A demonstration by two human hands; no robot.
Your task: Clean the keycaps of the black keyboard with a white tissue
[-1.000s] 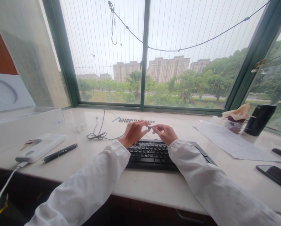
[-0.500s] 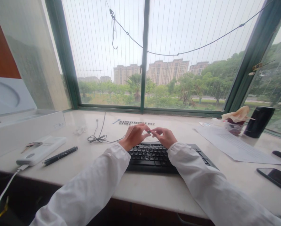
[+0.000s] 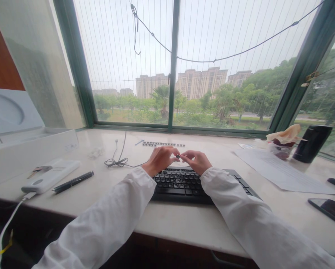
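Note:
My left hand (image 3: pixel 159 160) and my right hand (image 3: pixel 196 161) meet above the far edge of a black keyboard (image 3: pixel 184 183) on the pale counter (image 3: pixel 170 220). Both pinch a small dark keycap (image 3: pixel 178 156) between their fingertips. Both arms wear white sleeves. A row of loose keycaps (image 3: pixel 163 144) lies farther back near the window, with a small blue tool (image 3: pixel 138 142) at its left end.
Left: a black pen (image 3: pixel 72 182), a white power bank (image 3: pixel 50 175) with a cable, a white box (image 3: pixel 27 149), a coiled wire (image 3: pixel 117 161). Right: papers (image 3: pixel 279 172), a black cup (image 3: pixel 312 143), a container with tissue (image 3: pixel 282 142), a phone (image 3: pixel 328 211).
The hands have come slightly closer together and lower over the keyboard, still pinching the keycap. The view shifted a little.

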